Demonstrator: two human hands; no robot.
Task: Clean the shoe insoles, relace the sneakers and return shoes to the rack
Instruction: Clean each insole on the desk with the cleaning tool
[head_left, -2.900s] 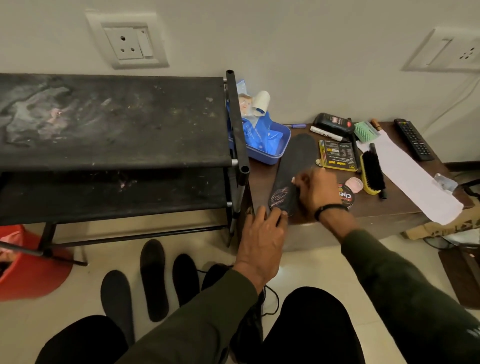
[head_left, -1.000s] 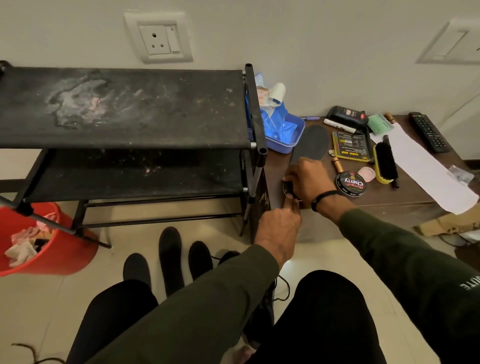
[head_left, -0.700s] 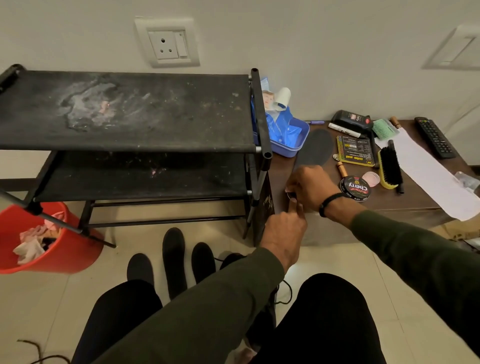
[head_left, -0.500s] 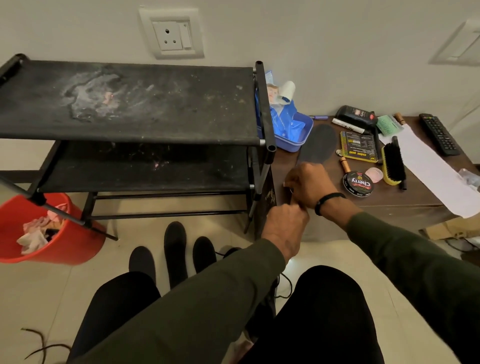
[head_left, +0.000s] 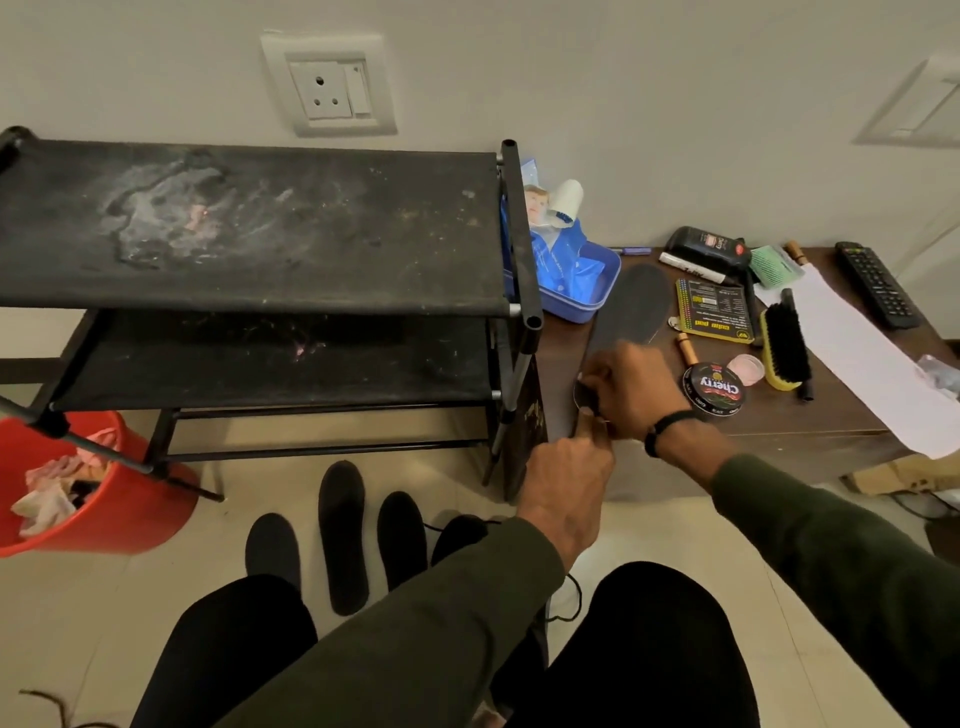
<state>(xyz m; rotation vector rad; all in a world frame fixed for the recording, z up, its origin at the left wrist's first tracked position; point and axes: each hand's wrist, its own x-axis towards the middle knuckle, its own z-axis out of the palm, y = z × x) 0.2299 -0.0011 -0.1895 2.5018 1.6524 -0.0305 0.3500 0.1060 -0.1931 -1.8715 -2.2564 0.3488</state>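
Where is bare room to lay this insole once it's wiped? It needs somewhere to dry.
The dusty black top shelf of the shoe rack is bare across its width. The brown wooden table has one strip along its near edge, between the round polish tin and the long white paper. Behind that it is crowded.

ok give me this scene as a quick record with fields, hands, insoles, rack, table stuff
left hand: at the heel end of the insole on the table
right hand: curled over the same heel end
insoles on floor: four, below the rack
rack: shelves hold no shoes
table: polish tin, brush, remote
bucket: red, holds rags
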